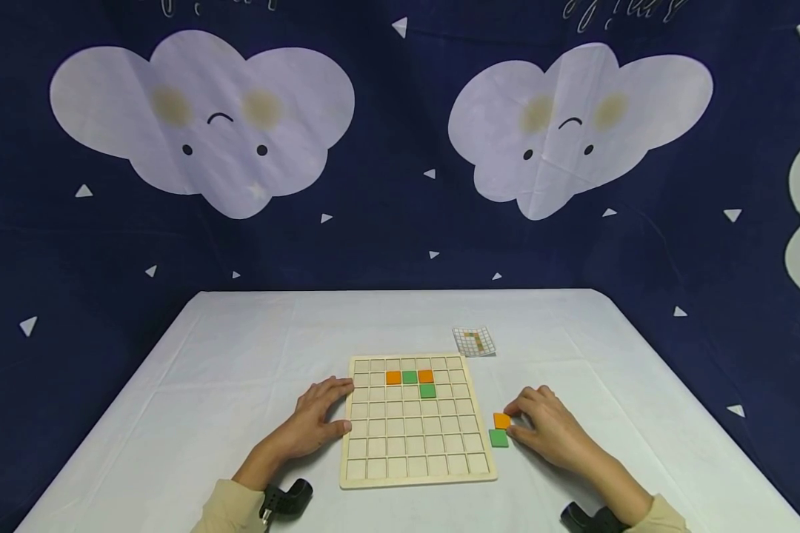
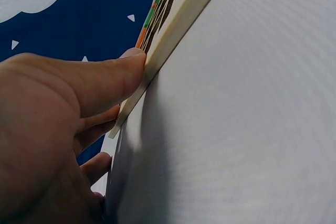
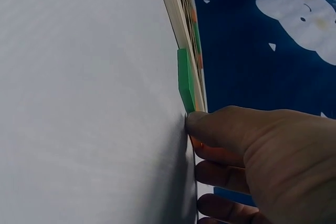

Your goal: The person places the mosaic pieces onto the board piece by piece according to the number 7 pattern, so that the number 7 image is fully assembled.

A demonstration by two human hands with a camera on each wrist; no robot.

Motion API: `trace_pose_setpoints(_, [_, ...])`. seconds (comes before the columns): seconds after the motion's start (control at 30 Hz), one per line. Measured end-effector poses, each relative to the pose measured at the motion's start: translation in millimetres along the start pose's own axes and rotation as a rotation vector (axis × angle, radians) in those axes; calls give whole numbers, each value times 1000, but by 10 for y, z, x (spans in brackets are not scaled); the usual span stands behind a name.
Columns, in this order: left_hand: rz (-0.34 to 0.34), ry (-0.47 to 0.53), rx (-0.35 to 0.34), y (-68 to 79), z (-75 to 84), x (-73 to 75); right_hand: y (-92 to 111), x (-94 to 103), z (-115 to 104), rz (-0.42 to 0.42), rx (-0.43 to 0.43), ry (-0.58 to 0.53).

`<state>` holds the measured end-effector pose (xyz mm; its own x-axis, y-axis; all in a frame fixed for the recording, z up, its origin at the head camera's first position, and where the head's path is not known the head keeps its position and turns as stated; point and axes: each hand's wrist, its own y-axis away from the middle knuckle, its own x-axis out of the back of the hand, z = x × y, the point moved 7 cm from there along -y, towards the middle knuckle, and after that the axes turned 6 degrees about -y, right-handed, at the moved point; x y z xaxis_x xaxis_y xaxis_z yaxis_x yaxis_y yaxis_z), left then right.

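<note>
My right hand (image 1: 552, 428) has its thumb and fingers pinching a loose orange square tile (image 1: 501, 420) just off the right side of the wooden grid board (image 1: 413, 427); whether that tile is clear of the table (image 1: 573, 333) I cannot tell. Just nearer to me than it, a loose green square tile (image 1: 498, 438) lies close by the board's right edge. My left hand (image 1: 313, 422) rests against the board's left edge, thumb and fingers spread and fairly straight, the thumb touching the rim.

On the board, in the second row from the far side, sit a left orange tile (image 1: 393, 377), a middle green tile (image 1: 410, 377) and a right orange tile (image 1: 425, 376), side by side. A lower green tile (image 1: 427, 391) sits in the next row towards me, directly below the right orange one. By the board's far right corner lies a small pattern card (image 1: 475, 342) printed with a coloured grid. Behind the white-covered table hangs a navy backdrop (image 1: 400, 133) with pale clouds and small triangles.
</note>
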<state>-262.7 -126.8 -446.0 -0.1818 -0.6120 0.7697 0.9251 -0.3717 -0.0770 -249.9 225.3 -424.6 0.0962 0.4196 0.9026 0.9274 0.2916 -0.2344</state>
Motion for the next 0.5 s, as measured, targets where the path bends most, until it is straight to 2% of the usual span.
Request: trace_pose_setpoints(0.5, [2,4,-7,-1,-11,-6,-46,63,-58,38,16,-1])
